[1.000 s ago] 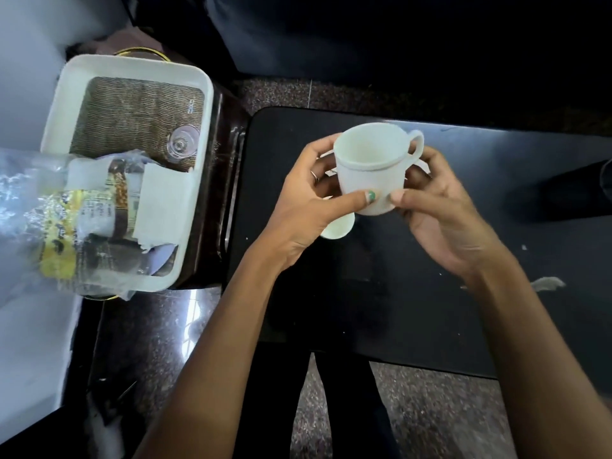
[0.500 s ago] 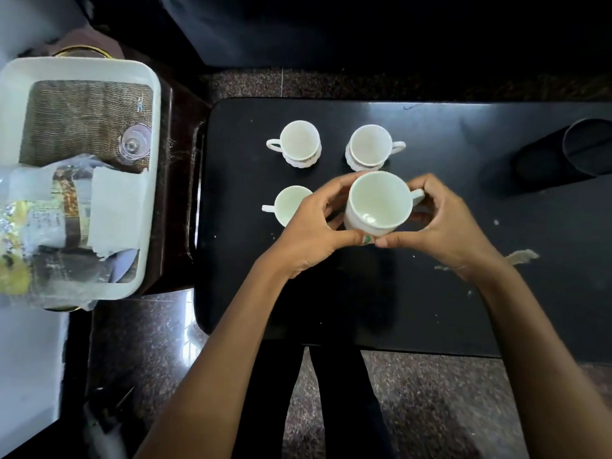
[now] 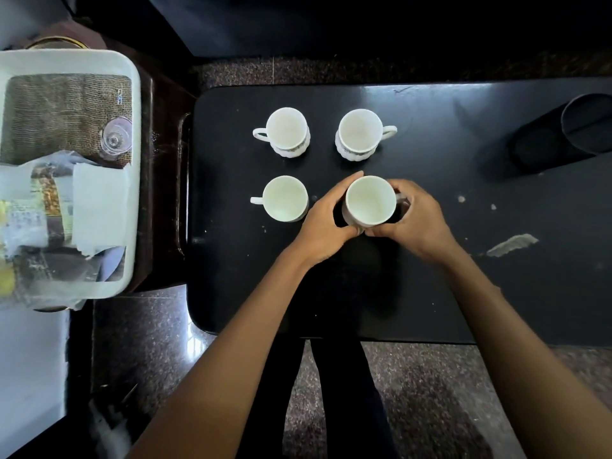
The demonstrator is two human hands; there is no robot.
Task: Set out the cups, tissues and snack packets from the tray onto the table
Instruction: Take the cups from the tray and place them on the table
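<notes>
Four white cups on the black surface (image 3: 430, 286), upright, in a 2x2 grid. Near-right cup (image 3: 370, 201) is cupped by both hands: left hand (image 3: 326, 223) wraps its left side, thumb along the near edge; right hand (image 3: 415, 220) wraps the right side over the handle, thumbs meeting at the cup's near rim. Both grips closed on that cup. Can't tell whether its base is touching the surface or just above it. Near-left cup (image 3: 284, 198) stands just beside the left hand, handle pointing left. Far-left cup (image 3: 287, 131) has its handle left, far-right cup (image 3: 360, 133) handle right; both have ribbed bases. All cups look empty. White tray (image 3: 134, 180) sits off to the left on a dark wood stand, apart from the surface. In it: woven mat, a clear glass (image 3: 116, 138) lying on the mat, white tissues (image 3: 99, 207), and snack packets (image 3: 36, 207) in clear plastic at the near end. Black cylindrical container (image 3: 559, 134) lies on its side at the far right of the surface. Pale scuff and a few crumbs right of the hands.
</notes>
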